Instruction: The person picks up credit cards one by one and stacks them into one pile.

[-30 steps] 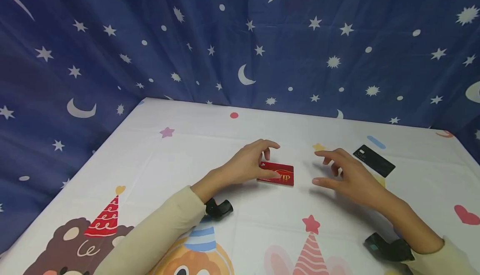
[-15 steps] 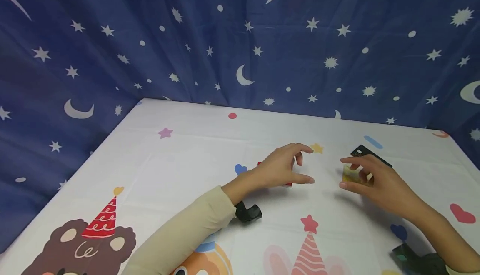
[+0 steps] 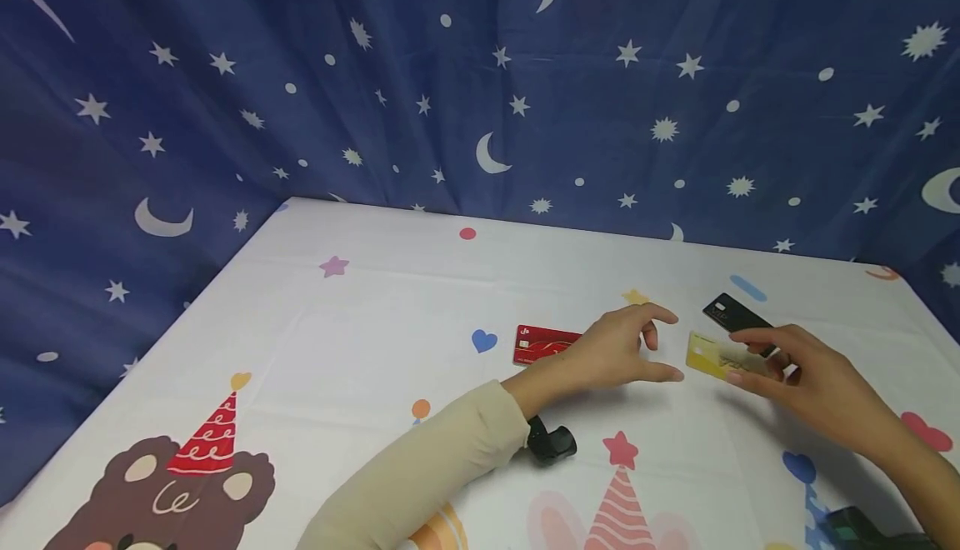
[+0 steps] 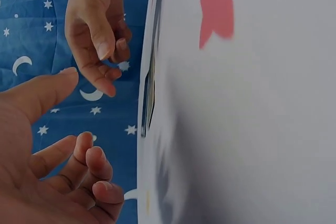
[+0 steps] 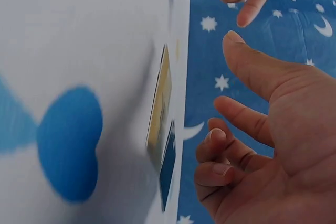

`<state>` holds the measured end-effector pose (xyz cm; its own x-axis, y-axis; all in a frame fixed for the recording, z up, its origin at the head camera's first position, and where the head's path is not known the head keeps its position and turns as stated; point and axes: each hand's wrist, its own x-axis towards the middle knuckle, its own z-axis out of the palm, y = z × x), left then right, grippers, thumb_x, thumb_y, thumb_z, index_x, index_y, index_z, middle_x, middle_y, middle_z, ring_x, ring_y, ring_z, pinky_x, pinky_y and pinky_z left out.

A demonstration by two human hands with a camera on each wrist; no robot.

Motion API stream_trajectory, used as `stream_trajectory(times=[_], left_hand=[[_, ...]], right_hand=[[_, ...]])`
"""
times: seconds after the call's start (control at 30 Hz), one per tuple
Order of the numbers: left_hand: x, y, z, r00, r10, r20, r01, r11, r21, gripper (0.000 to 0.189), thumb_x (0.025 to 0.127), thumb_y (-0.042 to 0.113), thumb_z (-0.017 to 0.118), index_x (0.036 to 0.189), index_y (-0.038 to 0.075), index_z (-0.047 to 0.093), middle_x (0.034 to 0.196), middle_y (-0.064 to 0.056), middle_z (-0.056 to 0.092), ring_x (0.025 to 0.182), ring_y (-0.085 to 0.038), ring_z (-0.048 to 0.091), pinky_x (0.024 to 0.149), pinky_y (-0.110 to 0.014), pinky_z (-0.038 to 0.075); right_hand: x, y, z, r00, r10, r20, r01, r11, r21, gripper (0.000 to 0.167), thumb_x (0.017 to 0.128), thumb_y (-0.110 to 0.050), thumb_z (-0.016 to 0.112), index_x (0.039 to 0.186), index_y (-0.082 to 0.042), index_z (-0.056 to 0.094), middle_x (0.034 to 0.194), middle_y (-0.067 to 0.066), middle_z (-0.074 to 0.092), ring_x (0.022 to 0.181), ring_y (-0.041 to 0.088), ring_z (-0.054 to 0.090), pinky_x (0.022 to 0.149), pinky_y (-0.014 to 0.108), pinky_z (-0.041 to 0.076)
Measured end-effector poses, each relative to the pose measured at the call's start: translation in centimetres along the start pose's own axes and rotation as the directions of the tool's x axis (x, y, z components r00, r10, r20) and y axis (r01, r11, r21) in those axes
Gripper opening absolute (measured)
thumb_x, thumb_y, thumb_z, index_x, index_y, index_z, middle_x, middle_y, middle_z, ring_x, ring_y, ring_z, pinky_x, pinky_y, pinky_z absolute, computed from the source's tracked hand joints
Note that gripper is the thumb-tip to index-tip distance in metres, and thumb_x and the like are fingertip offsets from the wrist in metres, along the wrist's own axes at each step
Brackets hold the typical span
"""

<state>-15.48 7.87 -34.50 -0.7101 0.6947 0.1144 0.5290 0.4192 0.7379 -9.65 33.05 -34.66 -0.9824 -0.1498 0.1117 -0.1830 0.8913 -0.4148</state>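
My left hand (image 3: 611, 352) hovers over the table with thumb and fingers apart, holding nothing. Its wrist side covers the right part of a red VIP card (image 3: 536, 345). Farther right, my right hand (image 3: 825, 379) is held above a gold-yellow card (image 3: 707, 355) and hides that card's right end. In the right wrist view, a gap shows between the right hand (image 5: 273, 135) and the gold-yellow card (image 5: 161, 100), and the hand's fingers are loosely bent around nothing. A black VIP card (image 3: 729, 310) lies just behind the gold-yellow one, partly covered by the right fingers.
A white tablecloth (image 3: 360, 342) with printed figures, hearts and stars covers the table. A dark blue curtain (image 3: 420, 58) with stars and moons hangs behind and at the left. Black wrist cameras, such as the left one (image 3: 551, 443), sit under the wrists.
Both hands have moved to the right. The left hand has left most of the red card uncovered, and the right hand has shifted off the gold-yellow card's left part. The cards lie where they were.
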Motion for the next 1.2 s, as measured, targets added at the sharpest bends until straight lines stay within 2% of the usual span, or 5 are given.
stream_trajectory(times=[0.2,0.53,0.73,0.9,1.2], left_hand=[[0.8,0.0,1.4,1.000,-0.006,-0.010,0.006,1.000,-0.009,0.061,0.080,0.024,0.079,0.133,0.011,0.052,0.088,0.004,0.056,0.048,-0.003,0.038,0.054,-0.014,0.037],[2.4,-0.2,3.2,0.998,-0.055,-0.031,0.055,0.998,0.008,0.060,0.080,0.028,0.079,0.132,0.014,0.053,0.081,0.011,0.052,0.053,-0.002,0.040,0.057,-0.012,0.037],[3.4,-0.5,3.9,0.992,-0.108,-0.061,0.115,0.984,0.134,0.060,0.079,0.034,0.079,0.131,0.019,0.054,0.071,0.016,0.051,0.056,0.003,0.044,0.055,-0.012,0.036],[4.2,-0.7,4.1,0.990,-0.135,-0.038,0.140,0.955,0.260,0.062,0.078,0.041,0.077,0.132,0.024,0.052,0.063,0.015,0.052,0.053,0.002,0.046,0.052,-0.014,0.037],[5.0,-0.5,4.3,0.985,-0.173,-0.006,0.162,0.911,0.380,0.068,0.073,0.048,0.080,0.134,0.029,0.054,0.073,0.017,0.053,0.064,0.002,0.047,0.053,-0.017,0.036]], right_hand=[[-0.2,1.5,-0.1,1.000,0.026,0.000,-0.026,1.000,-0.004,0.052,0.080,-0.033,0.078,0.121,-0.005,0.062,0.103,0.015,0.053,0.073,0.016,0.047,0.050,0.025,0.038],[-0.1,3.7,0.5,0.998,0.070,-0.004,-0.070,0.997,-0.035,0.053,0.079,-0.036,0.078,0.118,-0.005,0.062,0.101,0.018,0.056,0.075,0.025,0.054,0.053,0.026,0.040],[-0.2,4.8,0.7,0.996,0.075,-0.040,-0.077,0.995,-0.060,0.053,0.076,-0.031,0.081,0.117,-0.003,0.061,0.097,0.017,0.057,0.073,0.023,0.051,0.053,0.025,0.038],[-0.3,5.1,0.7,0.995,0.091,-0.034,-0.093,0.994,-0.066,0.055,0.075,-0.030,0.082,0.117,-0.001,0.061,0.096,0.018,0.057,0.072,0.023,0.048,0.053,0.026,0.036],[-0.1,5.2,0.8,0.994,0.108,0.026,-0.107,0.993,-0.042,0.057,0.075,-0.035,0.081,0.115,0.001,0.063,0.097,0.018,0.055,0.075,0.024,0.044,0.056,0.029,0.035]])
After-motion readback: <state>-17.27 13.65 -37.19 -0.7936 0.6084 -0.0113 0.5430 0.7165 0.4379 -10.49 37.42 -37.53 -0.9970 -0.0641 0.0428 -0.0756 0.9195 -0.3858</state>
